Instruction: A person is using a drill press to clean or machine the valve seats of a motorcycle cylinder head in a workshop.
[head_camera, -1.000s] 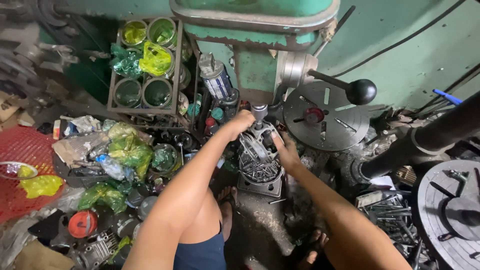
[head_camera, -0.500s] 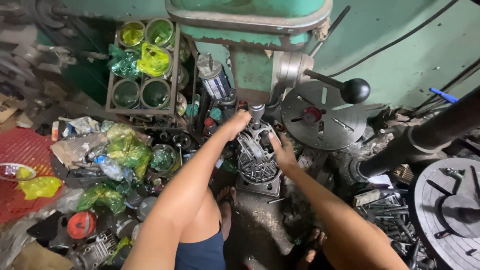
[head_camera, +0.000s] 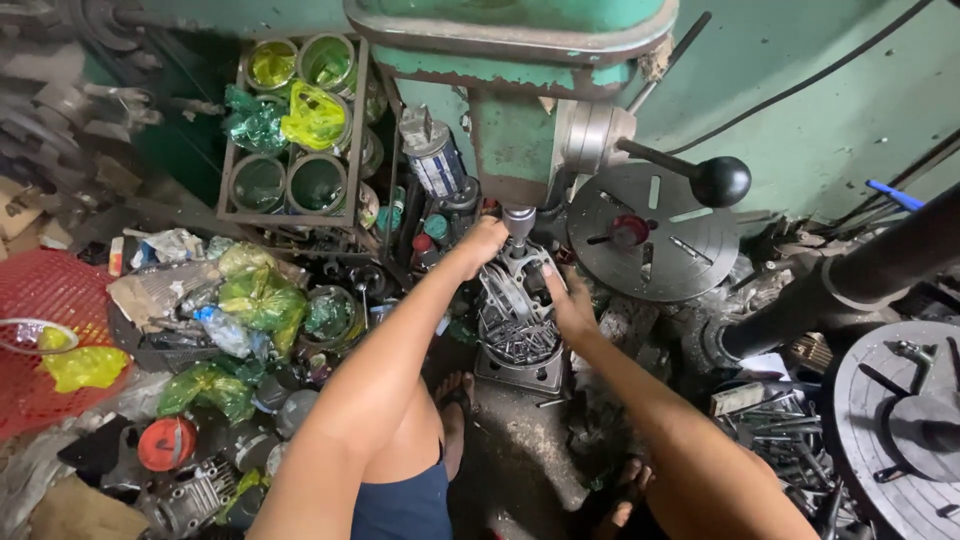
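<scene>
Access from below is open along the floor (head_camera: 520, 450). The drill head (head_camera: 510, 90) blocks above; round table (head_camera: 650, 235) right, cans (head_camera: 290, 130) left.

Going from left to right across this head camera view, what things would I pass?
Red mesh basket → yellow-green plastic bag → left hand → grey metal casting → right hand → round slotted drill table → black lever knob → dark column.

Under the green drill press (head_camera: 520, 90), the left hand (head_camera: 482, 243) grips the top of a grey metal casting (head_camera: 515, 290) beside the spindle (head_camera: 518, 222), while the right hand (head_camera: 572, 305) steadies its other side. A black-knobbed feed lever (head_camera: 690, 172) juts right above a round slotted table (head_camera: 652, 232). A red basket (head_camera: 45, 330) lies far left.
</scene>
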